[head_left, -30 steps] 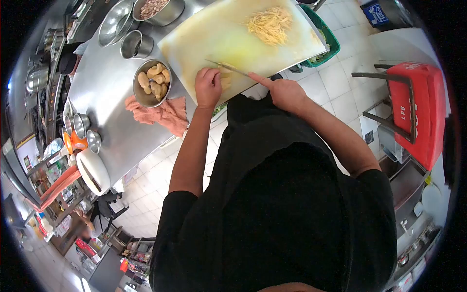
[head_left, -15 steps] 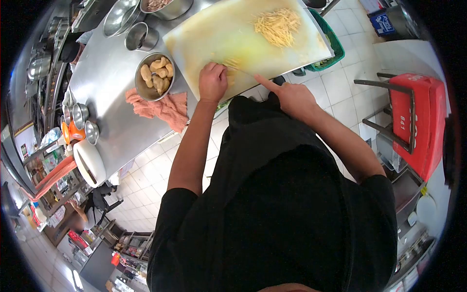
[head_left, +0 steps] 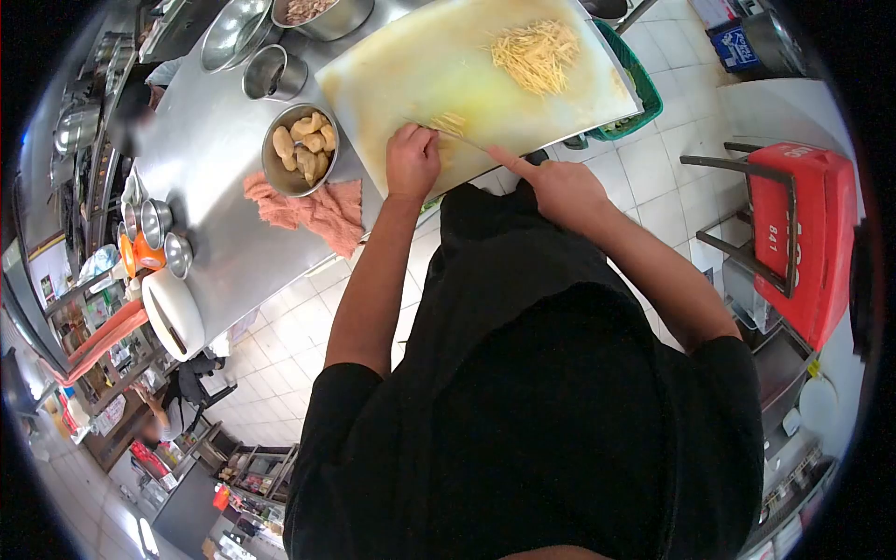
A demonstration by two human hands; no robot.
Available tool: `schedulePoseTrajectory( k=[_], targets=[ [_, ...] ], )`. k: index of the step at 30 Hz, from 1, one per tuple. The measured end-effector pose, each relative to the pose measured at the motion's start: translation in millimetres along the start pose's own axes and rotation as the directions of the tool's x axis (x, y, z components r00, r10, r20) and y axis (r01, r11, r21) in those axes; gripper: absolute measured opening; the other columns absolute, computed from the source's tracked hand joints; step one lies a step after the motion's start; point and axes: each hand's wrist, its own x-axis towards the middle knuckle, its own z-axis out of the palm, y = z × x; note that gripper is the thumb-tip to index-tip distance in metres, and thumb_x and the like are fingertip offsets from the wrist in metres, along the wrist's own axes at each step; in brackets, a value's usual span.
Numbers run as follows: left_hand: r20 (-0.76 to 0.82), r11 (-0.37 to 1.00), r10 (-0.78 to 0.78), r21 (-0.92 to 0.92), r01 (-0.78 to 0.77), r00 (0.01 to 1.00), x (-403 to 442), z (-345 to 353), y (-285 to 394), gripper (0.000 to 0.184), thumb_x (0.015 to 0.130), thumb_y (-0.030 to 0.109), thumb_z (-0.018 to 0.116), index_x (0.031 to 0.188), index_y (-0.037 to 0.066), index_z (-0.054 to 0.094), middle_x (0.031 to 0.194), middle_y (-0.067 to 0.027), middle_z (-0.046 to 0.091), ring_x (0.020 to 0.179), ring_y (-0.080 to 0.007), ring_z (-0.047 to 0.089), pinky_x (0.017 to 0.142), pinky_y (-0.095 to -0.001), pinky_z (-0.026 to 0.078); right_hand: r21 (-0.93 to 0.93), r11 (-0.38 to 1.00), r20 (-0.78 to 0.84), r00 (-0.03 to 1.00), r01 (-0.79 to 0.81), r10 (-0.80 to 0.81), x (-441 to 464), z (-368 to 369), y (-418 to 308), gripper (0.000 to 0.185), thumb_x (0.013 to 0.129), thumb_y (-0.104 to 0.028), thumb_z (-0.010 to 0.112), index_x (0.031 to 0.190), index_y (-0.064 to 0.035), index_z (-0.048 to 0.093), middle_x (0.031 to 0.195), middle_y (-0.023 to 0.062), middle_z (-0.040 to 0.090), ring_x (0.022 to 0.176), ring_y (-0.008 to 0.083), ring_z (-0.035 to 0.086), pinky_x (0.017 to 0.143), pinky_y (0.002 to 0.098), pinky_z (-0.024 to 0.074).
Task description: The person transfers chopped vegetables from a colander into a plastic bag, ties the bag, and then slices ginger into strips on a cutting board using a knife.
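My left hand [head_left: 413,163] is closed, fingers curled down on pale yellow slices, which look like ginger, near the front edge of the cutting board [head_left: 401,70]. The hand hides most of them. My right hand [head_left: 565,194] grips a knife [head_left: 469,142], its index finger stretched along the top of the blade. The blade points left, its tip end close to my left fingers. Just beyond it lie a few freshly cut strips [head_left: 450,122]. A larger heap of yellow strips [head_left: 535,56] sits at the board's far right.
Left of the board stands a steel bowl [head_left: 271,173] of peeled, knobbly pieces, with an orange cloth [head_left: 303,213] in front. More steel bowls [head_left: 291,70] stand behind. A green basket [head_left: 644,84] is beyond the board's right edge; a red-covered chair [head_left: 805,233] stands at right.
Both hands stay at nearly the same place on the board, with only a slight shift of the blade and left fingers. The whole view has moved a little.
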Motion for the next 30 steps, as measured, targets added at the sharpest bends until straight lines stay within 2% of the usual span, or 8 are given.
schedulePoseTrajectory(
  k=[2,5,8,11,14,17,20,30],
  targets=[
    [-0.020,1.000,0.007,0.001,-0.007,1.000,-1,1,0,0.006,0.079,0.002,0.071,0.079,0.005,0.067,0.081,-0.0119,0.062,0.080,-0.0357,0.062,0.071,-0.0467,0.049,-0.025,1.000,0.020,1.000,-0.005,0.005,-3,0,1,0.098,0.083,0.002,0.056,0.162,-0.0437,0.022,0.080,0.0195,0.069,0.069,0.0359,0.070,0.063,0.0486,0.0567],
    [-0.002,1.000,-0.002,-0.007,0.002,1.000,0,-1,3,0.006,0.079,0.001,0.071,0.079,0.005,0.066,0.080,-0.0122,0.062,0.079,-0.0359,0.062,0.071,-0.0466,0.048,-0.005,0.999,-0.068,0.997,0.044,-0.044,17,36,18,0.098,0.082,0.002,0.057,0.162,-0.0436,0.023,0.079,0.0193,0.069,0.067,0.0355,0.070,0.061,0.0481,0.0562],
    [-0.029,1.000,0.003,-0.030,-0.004,1.000,0,-1,4,0.006,0.078,0.001,0.070,0.078,0.005,0.066,0.079,-0.0119,0.062,0.079,-0.0357,0.062,0.071,-0.0463,0.048,-0.049,0.999,-0.002,1.000,0.019,-0.019,15,8,8,0.091,0.088,-0.003,0.059,0.162,-0.0415,0.023,0.089,0.0192,0.072,0.080,0.0361,0.072,0.070,0.0492,0.0576],
    [-0.040,1.000,0.005,-0.030,-0.006,0.999,-1,2,0,0.006,0.078,0.001,0.071,0.078,0.005,0.066,0.079,-0.0119,0.063,0.079,-0.0355,0.062,0.070,-0.0464,0.048,-0.018,0.999,-0.012,0.999,0.035,-0.035,4,0,7,0.097,0.082,0.002,0.058,0.161,-0.0428,0.026,0.077,0.0186,0.068,0.067,0.0348,0.069,0.060,0.0478,0.0553],
    [-0.052,1.000,0.002,-0.013,-0.003,0.999,-1,0,4,0.006,0.078,0.001,0.071,0.078,0.005,0.067,0.080,-0.0118,0.063,0.079,-0.0356,0.062,0.070,-0.0461,0.048,0.010,1.000,0.048,0.999,0.018,-0.019,15,14,15,0.091,0.086,-0.005,0.063,0.162,-0.0395,0.025,0.089,0.0193,0.072,0.082,0.0362,0.072,0.071,0.0495,0.0576],
    [-0.053,1.000,-0.004,-0.025,0.003,0.999,-2,2,0,0.006,0.078,0.001,0.071,0.079,0.005,0.067,0.080,-0.0118,0.063,0.079,-0.0356,0.062,0.071,-0.0459,0.048,-0.008,0.999,-0.022,0.999,0.039,-0.039,19,8,17,0.094,0.085,-0.006,0.065,0.162,-0.0402,0.025,0.088,0.0180,0.072,0.082,0.0359,0.073,0.071,0.0500,0.0576],
    [-0.051,0.998,-0.023,-0.052,0.020,0.998,-2,3,1,0.007,0.078,0.000,0.070,0.080,0.006,0.068,0.080,-0.0111,0.063,0.078,-0.0349,0.062,0.071,-0.0456,0.048,-0.017,1.000,0.087,0.996,0.010,-0.008,6,-13,9,0.094,0.085,-0.007,0.066,0.161,-0.0414,0.025,0.087,0.0178,0.072,0.081,0.0360,0.072,0.071,0.0499,0.0576],
    [-0.069,0.998,-0.045,-0.037,0.042,0.997,-5,5,1,0.009,0.077,-0.001,0.072,0.081,0.007,0.068,0.080,-0.0108,0.064,0.077,-0.0339,0.062,0.072,-0.0440,0.049,0.041,0.999,0.019,1.000,0.016,-0.017,20,18,22,0.094,0.084,-0.005,0.065,0.161,-0.0421,0.026,0.089,0.0191,0.071,0.081,0.0362,0.072,0.069,0.0501,0.0573]
  ],
)
